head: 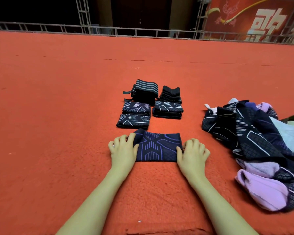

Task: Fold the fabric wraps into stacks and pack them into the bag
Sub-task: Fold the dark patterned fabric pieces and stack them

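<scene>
the unfolded pile (255, 141) runs off the right edge (its far side unseen); the bag cannot be identified.

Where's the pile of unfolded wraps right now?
In the head view, the unfolded pile lies on the red carpet at the right edge, right of the right hand and of the folded stacks.

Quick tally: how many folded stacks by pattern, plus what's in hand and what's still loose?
Grey-striped stack: 1
Plain black stack: 1
White-patterned navy stacks: 3
Purple-patterned wrap held by left hand and right hand: 1
Unfolded pile: 1
Total: 7
</scene>
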Motion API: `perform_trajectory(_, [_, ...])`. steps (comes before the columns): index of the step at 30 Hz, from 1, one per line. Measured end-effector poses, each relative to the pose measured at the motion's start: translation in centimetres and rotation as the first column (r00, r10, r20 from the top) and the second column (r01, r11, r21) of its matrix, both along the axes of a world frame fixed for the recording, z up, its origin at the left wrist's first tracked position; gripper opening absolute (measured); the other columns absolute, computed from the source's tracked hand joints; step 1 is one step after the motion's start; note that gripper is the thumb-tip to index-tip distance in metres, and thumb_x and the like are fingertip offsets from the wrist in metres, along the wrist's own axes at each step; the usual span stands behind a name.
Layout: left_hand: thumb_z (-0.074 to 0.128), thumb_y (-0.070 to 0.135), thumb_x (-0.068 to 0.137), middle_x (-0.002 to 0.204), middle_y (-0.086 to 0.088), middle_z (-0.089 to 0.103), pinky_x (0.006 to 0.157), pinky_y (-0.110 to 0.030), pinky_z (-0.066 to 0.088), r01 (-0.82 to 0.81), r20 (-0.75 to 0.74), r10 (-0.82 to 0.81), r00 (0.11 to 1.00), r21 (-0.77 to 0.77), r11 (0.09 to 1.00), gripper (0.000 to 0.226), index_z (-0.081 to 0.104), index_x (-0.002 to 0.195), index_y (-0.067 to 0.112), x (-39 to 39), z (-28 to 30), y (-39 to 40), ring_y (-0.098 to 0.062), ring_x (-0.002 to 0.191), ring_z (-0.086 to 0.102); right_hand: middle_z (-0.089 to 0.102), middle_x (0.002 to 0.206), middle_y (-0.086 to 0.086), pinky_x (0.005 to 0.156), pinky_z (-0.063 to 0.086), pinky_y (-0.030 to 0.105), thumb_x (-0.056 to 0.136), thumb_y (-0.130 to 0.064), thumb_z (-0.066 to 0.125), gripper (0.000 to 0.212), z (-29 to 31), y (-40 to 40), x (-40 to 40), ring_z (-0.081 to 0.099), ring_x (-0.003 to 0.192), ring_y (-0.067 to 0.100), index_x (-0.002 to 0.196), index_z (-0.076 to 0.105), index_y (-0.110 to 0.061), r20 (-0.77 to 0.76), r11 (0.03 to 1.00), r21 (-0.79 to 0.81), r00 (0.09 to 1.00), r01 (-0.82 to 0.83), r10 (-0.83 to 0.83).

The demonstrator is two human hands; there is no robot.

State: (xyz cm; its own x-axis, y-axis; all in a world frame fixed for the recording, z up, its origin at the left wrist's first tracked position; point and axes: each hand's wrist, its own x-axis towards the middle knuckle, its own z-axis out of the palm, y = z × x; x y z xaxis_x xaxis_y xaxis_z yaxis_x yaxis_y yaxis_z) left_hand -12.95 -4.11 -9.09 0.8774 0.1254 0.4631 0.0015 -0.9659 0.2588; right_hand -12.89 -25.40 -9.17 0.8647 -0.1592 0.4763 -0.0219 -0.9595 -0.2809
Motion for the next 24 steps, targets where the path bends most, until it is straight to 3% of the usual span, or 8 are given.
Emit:
perform_trajectory(3, [0.073,0.033,0.080,0.094,-0.008,0.065,0.083,-0.049,0.037,-0.045,-0.009,0.045,0.999,-0.086,0.995,0.047,0.058,0.122,0.018,0.0,0.5,0.1,-0.036,0.091,0.058,0.053,0.122,0.018,0.093,0.026,0.048,0.085,-0.040,0.064,0.042,0.0,0.0,0.0,0.045,0.112,0.038,0.098,0.061,-0.001,-0.196,0.999,0.003,0.980,0.043,-0.042])
perform_trajectory(5, [0.046,0.044,0.095,0.112,-0.009,0.061,0.093,-0.048,0.027,-0.140,-0.105,0.124,0.987,-0.158,0.977,0.049,0.047,0.135,0.016,0.5,0.9,0.6,-0.036,0.108,0.049,0.053,0.123,0.022,0.093,0.029,0.050,0.082,-0.035,0.068,0.040,0.1,0.3,-0.1,0.046,0.111,0.040,0.097,0.061,0.001,-0.165,1.000,-0.010,0.986,0.001,-0.002])
perform_trajectory(7, [0.025,0.050,0.093,0.115,-0.015,0.057,0.093,-0.048,0.027,-0.182,-0.130,0.163,0.978,-0.150,0.972,0.063,0.054,0.128,0.008,1.1,1.3,1.1,-0.038,0.109,0.046,0.055,0.119,0.024,0.089,0.034,0.050,0.074,-0.028,0.076,0.039,0.2,0.6,0.0,0.051,0.106,0.041,0.097,0.061,0.000,-0.079,0.999,-0.016,0.996,-0.029,0.028])
perform_trajectory(10, [0.039,0.040,0.096,0.121,-0.018,0.051,0.093,-0.048,0.028,-0.162,-0.152,0.153,0.977,-0.048,0.986,0.049,0.057,0.121,0.002,2.1,1.7,1.6,-0.039,0.111,0.043,0.057,0.117,0.017,0.085,0.026,0.043,0.076,-0.026,0.067,0.032,0.7,1.8,0.7,0.050,0.102,0.033,0.101,0.061,-0.007,0.026,0.991,-0.060,0.992,-0.124,0.125])
perform_trajectory(14, [0.038,0.039,0.098,0.129,-0.009,0.048,0.097,-0.043,0.023,-0.085,-0.174,0.085,0.981,0.009,0.996,0.043,0.054,0.124,0.009,3.2,1.7,2.0,-0.032,0.118,0.038,0.061,0.111,0.003,0.081,0.022,0.037,0.086,-0.032,0.041,0.034,2.1,5.6,2.1,0.058,0.098,0.026,0.105,0.064,-0.015,-0.049,0.949,-0.019,0.949,-0.313,0.312])
perform_trajectory(19, [0.037,0.033,0.100,0.127,0.001,0.051,0.097,-0.040,0.019,0.034,-0.187,-0.025,0.982,0.042,0.999,0.033,0.050,0.127,0.018,4.4,2.0,2.8,-0.026,0.120,0.036,0.045,0.136,-0.003,0.097,0.017,0.040,0.101,-0.033,0.034,0.036,1.9,8.6,5.1,0.036,0.123,0.020,0.133,0.047,-0.021,-0.153,0.933,-0.007,0.923,-0.359,0.353])
perform_trajectory(22, [0.037,0.031,0.100,0.125,0.002,0.053,0.097,-0.037,0.015,0.120,-0.200,-0.109,0.974,0.044,0.992,0.035,0.047,0.131,0.020,4.6,2.0,3.0,-0.024,0.120,0.036,0.042,0.135,0.001,0.098,0.017,0.040,0.099,-0.038,0.038,0.037,1.4,8.9,6.1,0.032,0.125,0.025,0.131,0.048,-0.022,-0.245,0.932,-0.043,0.908,-0.361,0.340])
perform_trajectory(24, [0.030,0.041,0.096,0.117,0.001,0.058,0.092,-0.039,0.018,0.132,-0.161,-0.115,0.980,0.101,0.986,0.044,0.052,0.128,0.020,4.6,1.8,3.4,-0.027,0.112,0.042,0.047,0.127,0.000,0.094,0.017,0.037,0.096,-0.035,0.048,0.029,0.9,8.6,6.1,0.035,0.119,0.024,0.121,0.056,-0.024,-0.174,0.915,0.022,0.900,-0.402,0.400])
